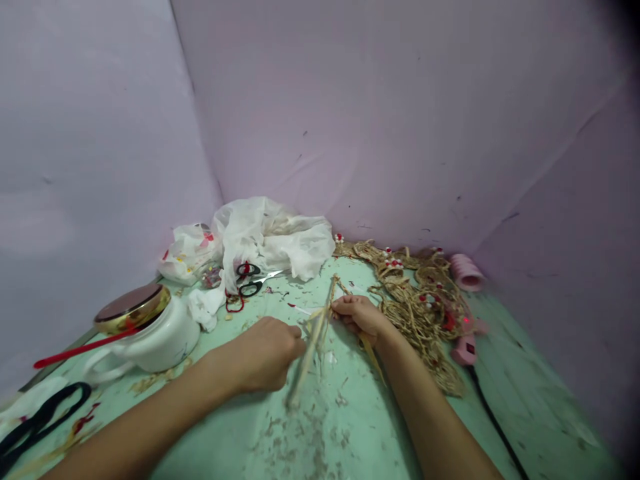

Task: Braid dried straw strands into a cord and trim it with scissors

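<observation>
Thumb and fingers of my right hand (360, 315) pinch a straw-coloured braid (334, 288) of plant fibre, its narrow looped end pointing away from me. Loose pale fibre strands (311, 353) hang from it toward me, blurred by motion. My left hand (273, 353) is closed in a fist just left of the braid, with a pale strand running to its fingertips. Another flat fibre strip (373, 360) trails below my right hand. Behind the braid, a thin white stick (300, 309) with a red tip lies on the green table (240, 433).
Right: heaped braided cord (410, 313) with red and white beads, a pink glue gun (465, 348) with lit red light, a pink spool (467, 272). Back: white plastic bags (270, 233), black-handled scissors (255, 283). Left: a white pot (167, 340) topped by a gold-rimmed round object (133, 308).
</observation>
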A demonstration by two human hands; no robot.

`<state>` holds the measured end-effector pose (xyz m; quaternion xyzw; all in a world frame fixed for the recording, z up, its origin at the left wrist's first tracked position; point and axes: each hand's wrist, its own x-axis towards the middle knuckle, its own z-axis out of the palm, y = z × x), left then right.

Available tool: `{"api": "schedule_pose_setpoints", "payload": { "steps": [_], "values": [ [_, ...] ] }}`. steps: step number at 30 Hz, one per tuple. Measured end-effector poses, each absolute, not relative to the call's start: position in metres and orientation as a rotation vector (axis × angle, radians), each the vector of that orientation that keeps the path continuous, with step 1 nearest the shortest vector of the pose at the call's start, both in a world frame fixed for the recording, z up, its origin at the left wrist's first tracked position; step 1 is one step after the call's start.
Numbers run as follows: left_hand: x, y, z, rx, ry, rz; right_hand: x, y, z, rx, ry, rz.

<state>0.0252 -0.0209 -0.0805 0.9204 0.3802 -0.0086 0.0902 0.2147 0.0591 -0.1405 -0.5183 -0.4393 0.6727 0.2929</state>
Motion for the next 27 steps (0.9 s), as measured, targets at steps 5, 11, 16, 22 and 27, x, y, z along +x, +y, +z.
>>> {"api": "schedule_pose_setpoints", "payload": {
  "steps": [5,11,16,22,27],
  "values": [
    [0.028,-0.007,-0.090,2.444,1.532,0.409,0.215,0.059,-0.141,-1.364,-1.182,1.812],
    [0.061,0.024,-0.092,2.114,1.720,0.500,0.215,0.060,-0.144,-1.351,-1.184,1.786],
    [0.072,0.045,-0.109,2.017,1.698,0.422,0.214,0.060,-0.141,-1.334,-1.138,1.798],
    [0.071,0.059,-0.121,1.562,1.454,0.422,0.213,0.060,-0.141,-1.381,-1.110,1.744],
    [0.072,0.064,-0.121,1.384,1.449,0.449,0.214,0.061,-0.143,-1.375,-1.144,1.711]
  ]
}}
